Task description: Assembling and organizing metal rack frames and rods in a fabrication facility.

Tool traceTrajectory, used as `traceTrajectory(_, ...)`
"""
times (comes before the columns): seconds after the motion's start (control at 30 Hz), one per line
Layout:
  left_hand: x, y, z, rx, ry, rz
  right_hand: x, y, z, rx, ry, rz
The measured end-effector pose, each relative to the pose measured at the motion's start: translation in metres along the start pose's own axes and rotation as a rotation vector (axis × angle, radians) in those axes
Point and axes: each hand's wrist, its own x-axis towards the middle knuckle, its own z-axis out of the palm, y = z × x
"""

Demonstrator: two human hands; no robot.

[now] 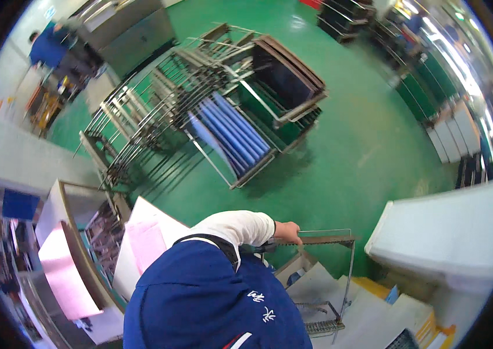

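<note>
- While the left hand (288, 231) curls its fingers closed around the near end of a slotted metal rack (325, 239), its long upper bar runs from them toward 3 o'clock.
- From the bar's far end, a thin side drops toward 6 o'clock to a lower slotted bar; the right hand is out of view, leaving the left visibly nearer.
- At 3 o'clock, beyond the rack, sits a white container (438, 227).
- Blue panels (232, 134) lean at 11 o'clock; a person in blue (51, 51) bends farther off at 10.
</note>
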Motion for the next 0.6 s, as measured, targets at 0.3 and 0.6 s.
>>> traceTrajectory(0.3,-0.059,-0.104,-0.101,-0.251,0.342,-0.054,0.042,-0.146,0.044,0.027,-0.239,-0.154)
traceTrajectory(0.6,-0.112,-0.136,-0.157,-0.642,0.734,-0.064,0.061,-0.345,0.132,-0.022,-0.455,-0.345)
